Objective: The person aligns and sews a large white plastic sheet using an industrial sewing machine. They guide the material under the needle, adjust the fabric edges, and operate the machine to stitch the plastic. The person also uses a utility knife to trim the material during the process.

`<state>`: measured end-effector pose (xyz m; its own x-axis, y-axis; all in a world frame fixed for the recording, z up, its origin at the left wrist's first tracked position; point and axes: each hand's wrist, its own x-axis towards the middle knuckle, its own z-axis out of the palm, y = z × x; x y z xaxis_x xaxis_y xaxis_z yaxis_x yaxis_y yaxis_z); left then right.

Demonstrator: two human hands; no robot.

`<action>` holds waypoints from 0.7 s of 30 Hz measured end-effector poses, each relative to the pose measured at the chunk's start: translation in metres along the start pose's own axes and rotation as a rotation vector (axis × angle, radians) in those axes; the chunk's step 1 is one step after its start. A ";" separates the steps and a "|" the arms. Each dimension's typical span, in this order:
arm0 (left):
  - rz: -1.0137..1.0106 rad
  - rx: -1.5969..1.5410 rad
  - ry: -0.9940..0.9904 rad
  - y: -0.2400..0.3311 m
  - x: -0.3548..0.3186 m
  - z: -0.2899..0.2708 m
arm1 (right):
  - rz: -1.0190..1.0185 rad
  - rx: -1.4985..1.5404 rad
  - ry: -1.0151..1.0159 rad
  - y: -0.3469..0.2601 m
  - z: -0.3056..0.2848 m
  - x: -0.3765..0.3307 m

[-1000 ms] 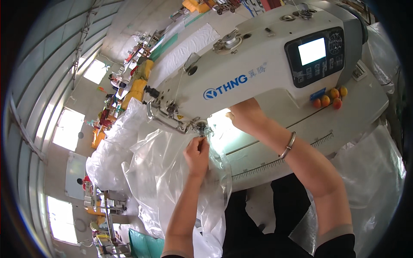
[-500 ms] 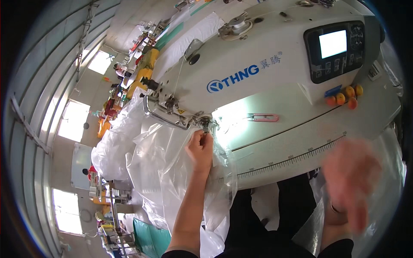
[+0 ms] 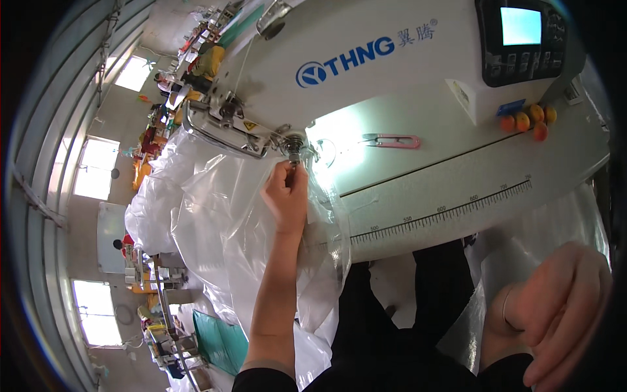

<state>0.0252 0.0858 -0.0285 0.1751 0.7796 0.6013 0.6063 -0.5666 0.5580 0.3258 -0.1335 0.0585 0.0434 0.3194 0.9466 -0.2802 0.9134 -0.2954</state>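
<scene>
My left hand (image 3: 286, 196) reaches up to the needle area of a white sewing machine (image 3: 366, 72). Its fingertips are closed in a pinch just under the metal spring-wrapped part (image 3: 294, 145) beside the needle; what they hold is hidden. Clear plastic sheeting (image 3: 222, 209) hangs off the machine bed left of that forearm and around the wrist. At the lower right, my right hand (image 3: 567, 313) is raised over the plastic, its fingers loosely bent and pointing down, with nothing visible in them. A band circles its wrist.
Pink-handled thread snips (image 3: 392, 141) lie on the lit machine bed. Several small orange-yellow fruits (image 3: 522, 121) sit below the control panel (image 3: 522, 46). A ruler scale (image 3: 441, 212) runs along the front edge. More machines and people are in the background at left.
My right hand has moved down and right, no longer blurred. My left hand keeps its pinch near the needle. The whole view has shifted, so the machine appears higher and slightly left.
</scene>
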 end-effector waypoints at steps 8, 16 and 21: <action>0.043 0.041 0.034 -0.003 -0.004 0.001 | 0.681 -0.209 0.527 0.053 0.030 -0.005; 0.046 0.135 -0.028 -0.001 0.001 -0.001 | 1.028 -0.400 0.181 0.137 0.019 0.003; 0.013 0.129 -0.024 -0.004 0.001 -0.001 | 1.013 -0.466 0.076 0.160 0.022 0.011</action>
<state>0.0219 0.0883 -0.0292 0.2014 0.7794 0.5932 0.6984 -0.5389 0.4710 0.2609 0.0105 0.0247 0.0614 0.9699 0.2355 0.1671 0.2226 -0.9605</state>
